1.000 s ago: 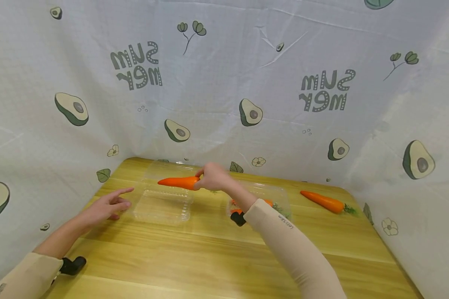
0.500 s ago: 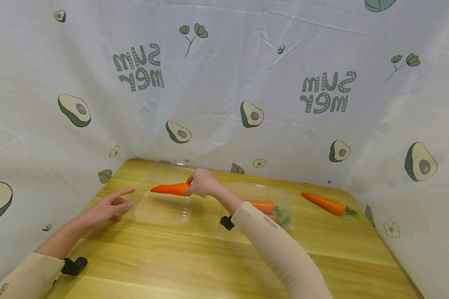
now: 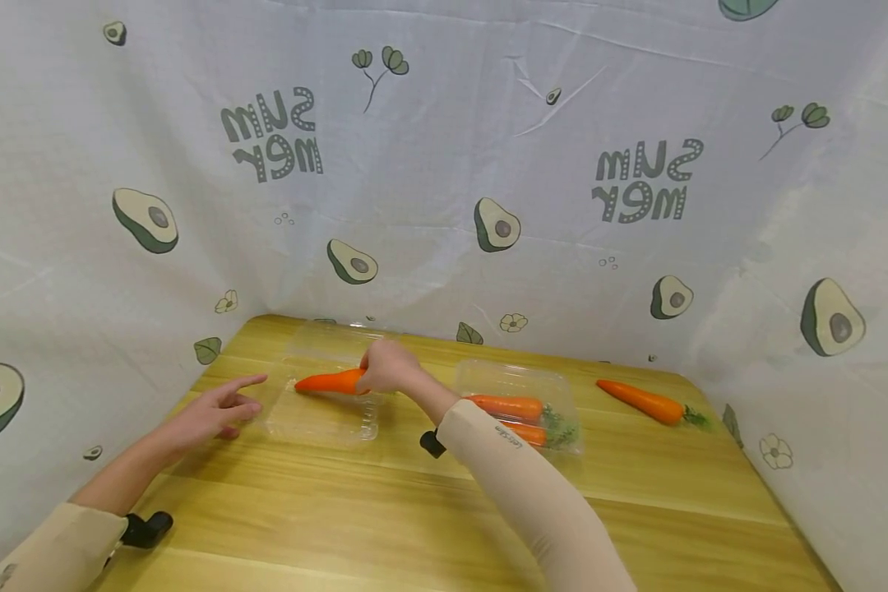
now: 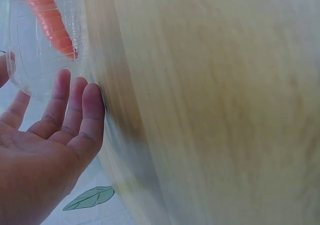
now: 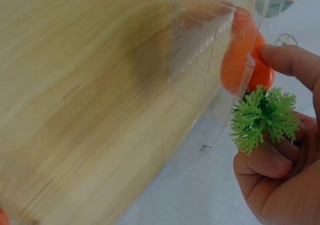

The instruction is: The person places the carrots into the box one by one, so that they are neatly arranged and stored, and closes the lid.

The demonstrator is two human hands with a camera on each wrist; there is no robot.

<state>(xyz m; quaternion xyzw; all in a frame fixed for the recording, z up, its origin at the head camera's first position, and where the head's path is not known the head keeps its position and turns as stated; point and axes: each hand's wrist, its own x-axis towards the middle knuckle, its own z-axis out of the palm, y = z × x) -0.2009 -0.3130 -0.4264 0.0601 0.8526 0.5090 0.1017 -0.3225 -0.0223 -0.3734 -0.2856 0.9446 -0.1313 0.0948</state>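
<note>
While the right hand (image 3: 390,367) grips the thick end of a smooth, tapering orange carrot (image 3: 331,382) with curled fingers, that carrot lies within the outline of a clear, ridged plastic container (image 3: 307,421); whether it touches the base I cannot tell. Its frilly green leafy top (image 5: 265,116) sits close to the palm. Fingers spread and holding nothing, the left hand (image 3: 218,407) is just beside this container. Off to the right, a second clear plastic container (image 3: 514,378) holds two orange carrots (image 3: 514,408) with feathery green tops. Farther right, a lone orange carrot (image 3: 640,401) rests on the yellowish wood-grain table (image 3: 414,510).
</note>
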